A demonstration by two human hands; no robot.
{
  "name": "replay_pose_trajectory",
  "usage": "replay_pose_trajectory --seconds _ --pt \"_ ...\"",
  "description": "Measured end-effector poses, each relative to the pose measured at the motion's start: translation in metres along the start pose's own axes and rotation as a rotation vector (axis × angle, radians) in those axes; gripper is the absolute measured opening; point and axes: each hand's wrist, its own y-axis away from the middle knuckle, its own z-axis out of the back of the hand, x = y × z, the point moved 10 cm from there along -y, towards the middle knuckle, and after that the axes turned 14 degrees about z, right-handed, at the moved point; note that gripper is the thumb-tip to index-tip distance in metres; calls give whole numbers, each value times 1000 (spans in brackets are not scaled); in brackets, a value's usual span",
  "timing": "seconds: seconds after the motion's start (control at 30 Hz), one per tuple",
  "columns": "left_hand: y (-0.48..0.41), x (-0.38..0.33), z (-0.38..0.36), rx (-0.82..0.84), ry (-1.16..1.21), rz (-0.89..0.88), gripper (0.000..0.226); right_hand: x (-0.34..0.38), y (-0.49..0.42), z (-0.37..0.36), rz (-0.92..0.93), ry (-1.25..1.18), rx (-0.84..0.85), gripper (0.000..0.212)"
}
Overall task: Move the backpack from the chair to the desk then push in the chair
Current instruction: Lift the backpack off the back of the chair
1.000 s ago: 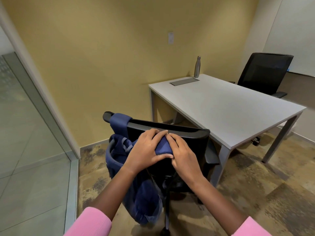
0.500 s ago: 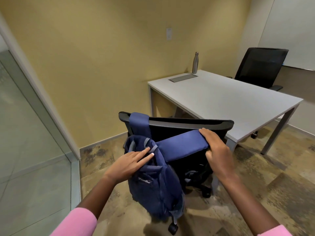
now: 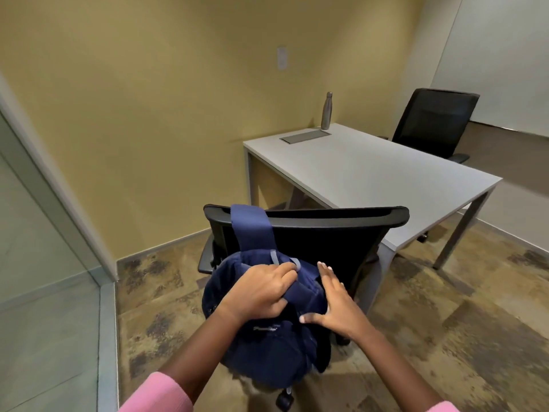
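Right strap now freed; left strap (image 3: 251, 226) still over chair (image 3: 312, 233) top, frame centre. Left hand (image 3: 261, 289) gripping backpack (image 3: 267, 337) top, right hand (image 3: 335, 304) open.

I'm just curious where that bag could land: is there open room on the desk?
Plenty. The desk is bare from its near edge behind the chair up to the grey panel and metal bottle, which crowd only the far corner by the wall. The backpack hangs off the chair's back.
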Motion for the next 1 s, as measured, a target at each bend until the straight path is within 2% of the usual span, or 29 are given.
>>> replay_pose_trajectory --seconds 0.07,0.13,0.27,0.37,0.43,0.53,0.63,0.77,0.87,1.0 --pt "-4 -9 -6 42 39 20 29 -12 -2 -1 -74 -149 -57 130" --pt "-7 -13 -8 54 64 40 29 -22 0 1 -121 -247 -111 130" --pt "-16 -10 -12 74 117 115 31 -33 6 -1 -190 -251 -257 104" --pt "-16 -13 -6 44 43 0 31 -33 7 0 -234 -236 -393 80" --pt "-15 -5 -2 63 40 -56 39 -32 7 4 -247 -255 -457 62" --pt "-22 29 21 -35 119 32 46 -31 7 9 -261 -251 -482 46" --pt "-37 70 37 -118 83 165 48 -32 6 12 -263 -203 -469 35" --pt "-61 104 18 46 111 246 47 -26 11 15 -255 -176 -499 15" --pt "-72 113 12 124 194 202 49 -21 18 18 -275 -159 -555 13" --pt "-77 126 8 168 278 143 36 -8 22 22 -287 -120 -610 12"
